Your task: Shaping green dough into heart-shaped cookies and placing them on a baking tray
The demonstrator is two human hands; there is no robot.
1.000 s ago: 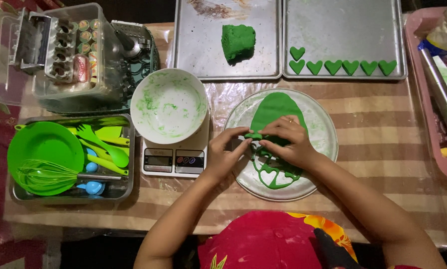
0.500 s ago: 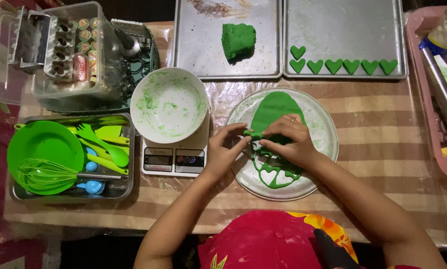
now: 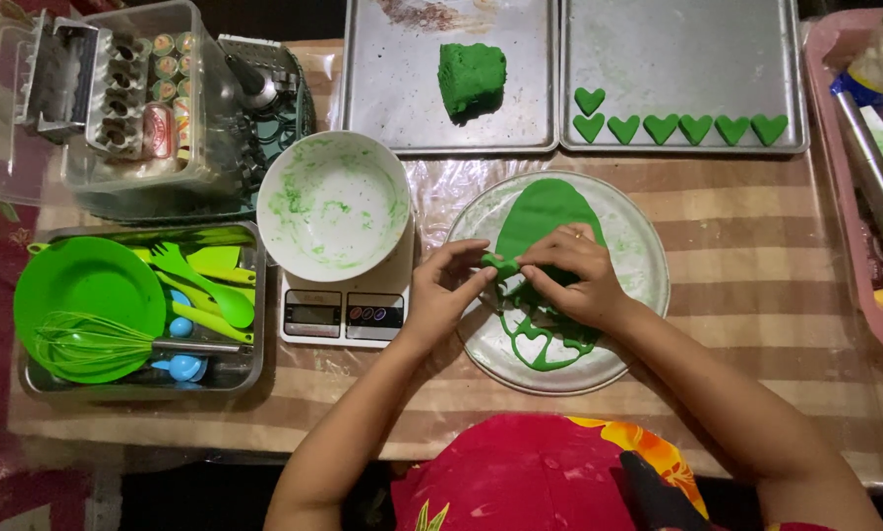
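Little has shifted since 1 s ago: both hands stay over the round plate [image 3: 648, 258], w/ the left hand [image 3: 443, 292] and right hand [image 3: 567, 274] pinching one small green dough piece [image 3: 503, 264] between fingertips. It sits above the rolled green dough sheet [image 3: 545, 211], whose lower part the right hand hides; the piece's shape is hard to make out. Heart cut-outs [image 3: 677, 127] line the right baking tray [image 3: 687, 59], cut off at top.

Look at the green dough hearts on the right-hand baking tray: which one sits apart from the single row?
The heart at the far left, farther from the person: it sits alone directly above the row's leftmost heart, while the other six form one line.
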